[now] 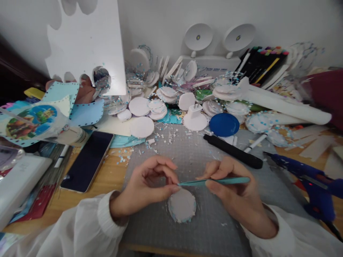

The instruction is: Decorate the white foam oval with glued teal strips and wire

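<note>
My right hand holds turquoise tweezers between thumb and fingers, their tips pointing left. The tips meet the thumb and forefinger of my left hand, which are closed in a pinch; whatever sits between them is too small to make out. Just below the tips, a round white disc lies on the grey cutting mat, with small bluish and white bits around its edge. Beyond my hands, a black pen-like tool and a blue round lid rest on the mat.
A blue glue gun lies at the right, its red light showing. At the left are a phone and a plastic-lidded cup. White discs and loose bits crowd the back, before a twin-headed lamp.
</note>
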`<state>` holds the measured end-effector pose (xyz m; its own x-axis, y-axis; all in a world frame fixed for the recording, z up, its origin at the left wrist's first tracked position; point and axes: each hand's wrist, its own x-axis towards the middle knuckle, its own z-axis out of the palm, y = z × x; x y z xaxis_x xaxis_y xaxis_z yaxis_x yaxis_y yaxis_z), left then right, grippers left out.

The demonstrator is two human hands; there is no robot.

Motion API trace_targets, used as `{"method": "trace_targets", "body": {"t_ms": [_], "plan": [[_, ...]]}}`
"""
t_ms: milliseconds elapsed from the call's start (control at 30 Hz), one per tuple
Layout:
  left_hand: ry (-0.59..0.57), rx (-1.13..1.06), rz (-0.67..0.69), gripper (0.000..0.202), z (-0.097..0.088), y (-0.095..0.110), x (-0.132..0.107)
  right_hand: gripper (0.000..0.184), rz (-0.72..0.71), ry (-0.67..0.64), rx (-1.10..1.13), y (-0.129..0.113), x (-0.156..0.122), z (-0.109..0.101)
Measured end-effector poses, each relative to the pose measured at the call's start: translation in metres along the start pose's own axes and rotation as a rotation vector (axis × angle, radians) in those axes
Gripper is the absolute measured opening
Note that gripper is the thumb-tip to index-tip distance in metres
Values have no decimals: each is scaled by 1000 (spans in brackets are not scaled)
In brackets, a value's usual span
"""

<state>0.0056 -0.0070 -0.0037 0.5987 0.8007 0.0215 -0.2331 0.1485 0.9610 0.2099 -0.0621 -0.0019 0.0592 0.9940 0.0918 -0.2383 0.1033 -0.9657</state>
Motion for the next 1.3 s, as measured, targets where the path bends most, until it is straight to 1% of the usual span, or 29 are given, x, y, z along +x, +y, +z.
{"method": "trace_targets", "body": {"t_ms": [67,167,267,333,400,500,567,633,700,767,800,867,967,1000,1033,1100,1167,1233,1300], "plan": [[-6,16,6,33,0,1,0,13,46,9,28,0,1,0],[-6,33,10,31,0,1,1,15,132,29,144,-4,6,1],[30,72,8,27,-2,-1,3,18,188,82,240,-10,12,3],[65,131,3,19,-4,-3,4,17,186,109,273,-12,15,2],[131,257,12,9,-7,-5,5,16,164,131,290,-11,17,0],[298,556,89,7,-12,-4,7,15,112,168,255,-5,19,-4],[365,754,179,18,-14,-1,8,15,55,207,206,-1,21,-6],[350,862,257,33,-14,4,8,15,-33,256,122,3,22,-7],[257,823,287,39,-13,9,6,14,-177,295,-23,2,20,-6],[138,685,252,39,-10,11,4,14,-363,309,-255,-3,14,-1],[78,609,211,40,-9,12,2,16,-468,283,-392,-8,9,2],[-24,468,106,43,-6,11,-1,20,-679,135,-676,-18,-2,10],[-108,285,-2,52,-4,6,-6,18,-947,-146,-1028,-31,-19,24],[-121,239,-20,54,-4,4,-7,17,-1010,-213,-1121,-34,-22,29],[-128,207,-39,55,-4,3,-8,19,-1073,-243,-1191,-34,-24,34],[-132,179,-80,55,-5,0,-10,27,-1152,-271,-1283,-32,-23,44],[-97,151,-108,51,-5,-2,-10,27,-1156,-242,-1316,-29,-19,51],[-36,95,-128,45,-5,-3,-9,21,-1085,-234,-1291,-28,-18,54],[30,42,-144,36,-6,-3,-7,20,-974,-267,-1230,-31,-26,50]]}}
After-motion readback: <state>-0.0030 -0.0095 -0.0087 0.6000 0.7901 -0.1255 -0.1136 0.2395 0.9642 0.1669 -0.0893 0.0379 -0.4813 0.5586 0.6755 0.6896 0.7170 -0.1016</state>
